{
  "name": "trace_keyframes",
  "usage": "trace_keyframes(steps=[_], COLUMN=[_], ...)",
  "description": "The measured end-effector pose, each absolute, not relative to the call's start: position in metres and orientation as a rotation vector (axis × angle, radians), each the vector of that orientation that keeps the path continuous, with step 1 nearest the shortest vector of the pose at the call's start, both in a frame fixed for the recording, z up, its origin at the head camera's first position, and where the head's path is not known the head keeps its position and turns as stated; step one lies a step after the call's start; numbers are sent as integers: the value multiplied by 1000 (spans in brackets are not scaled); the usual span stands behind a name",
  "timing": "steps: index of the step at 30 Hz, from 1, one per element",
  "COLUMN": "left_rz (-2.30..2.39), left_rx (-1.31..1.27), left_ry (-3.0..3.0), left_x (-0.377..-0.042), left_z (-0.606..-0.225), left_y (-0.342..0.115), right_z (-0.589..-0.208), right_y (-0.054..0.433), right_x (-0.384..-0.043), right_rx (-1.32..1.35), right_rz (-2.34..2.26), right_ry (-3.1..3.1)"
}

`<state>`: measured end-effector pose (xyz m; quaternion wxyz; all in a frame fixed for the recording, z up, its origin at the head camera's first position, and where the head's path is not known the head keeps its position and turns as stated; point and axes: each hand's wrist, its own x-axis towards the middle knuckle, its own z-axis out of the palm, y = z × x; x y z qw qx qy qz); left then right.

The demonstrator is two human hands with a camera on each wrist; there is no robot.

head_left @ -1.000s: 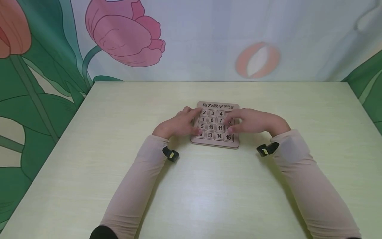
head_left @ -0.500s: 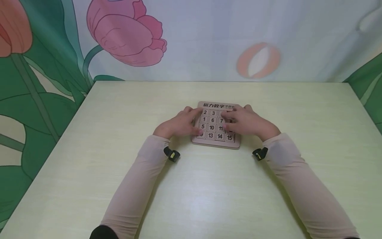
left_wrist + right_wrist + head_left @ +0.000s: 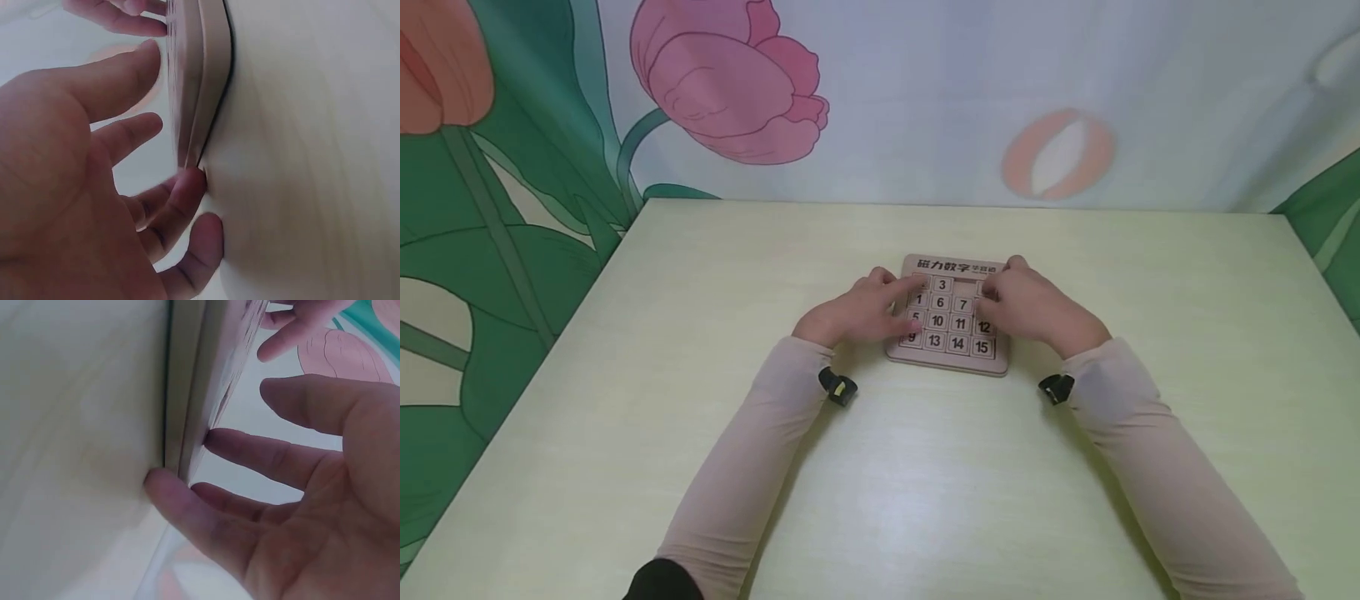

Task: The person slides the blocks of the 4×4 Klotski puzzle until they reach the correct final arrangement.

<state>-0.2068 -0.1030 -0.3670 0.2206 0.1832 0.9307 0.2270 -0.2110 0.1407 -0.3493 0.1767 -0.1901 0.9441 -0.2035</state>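
A sliding number puzzle (image 3: 947, 365) lies flat on the table, with several numbered square tiles in its frame. In the top row, a vacant slot (image 3: 964, 288) shows right of the 3 tile (image 3: 942, 285). My left hand (image 3: 867, 310) rests along the left side, index finger and thumb stretched over the left column. Its lower fingers touch the puzzle's edge (image 3: 212, 56) in the left wrist view. At the upper right, my right hand (image 3: 1033, 304) covers part of the right column. One fingertip (image 3: 215, 436) touches the rim in the right wrist view, thumb held off the face.
The pale table (image 3: 880, 483) reaches its far edge just beyond the puzzle. Behind it hangs a curtain (image 3: 925, 100) printed with flowers and leaves. Black wrist cameras (image 3: 838, 387) sit at both sleeves.
My right hand reached left over the top row, then drew back right. The 4 tile slid right, so the vacant slot moved from the top-right corner one place left. My left hand stays put.
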Motion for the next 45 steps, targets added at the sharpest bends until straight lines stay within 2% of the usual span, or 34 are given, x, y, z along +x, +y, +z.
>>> trace_keyframes(steps=[7,15,22,32,37,45], left_rz=[419,137,107,-37,13,250], left_rx=[515,381,243,176,211,179], left_ry=[2666,2795,2800,2762,2755,2710], left_x=[-193,-175,-171,-171,-172,-185], left_z=[-360,-361,-359,-352,-352,-343], left_y=[-82,-50,-32,-12,-15,-49], right_z=[-350,-352,-352,-350,-348,-346], right_y=[140,142,144,149,152,151], right_x=[-210,-209,-210,-211,-209,-210], right_rx=[-612,-676,-718,-775,-748,-726], right_rz=[-503,-414,-436,-490,-521,-556], right_ry=[2654,2684,2683,2655,2635,2619])
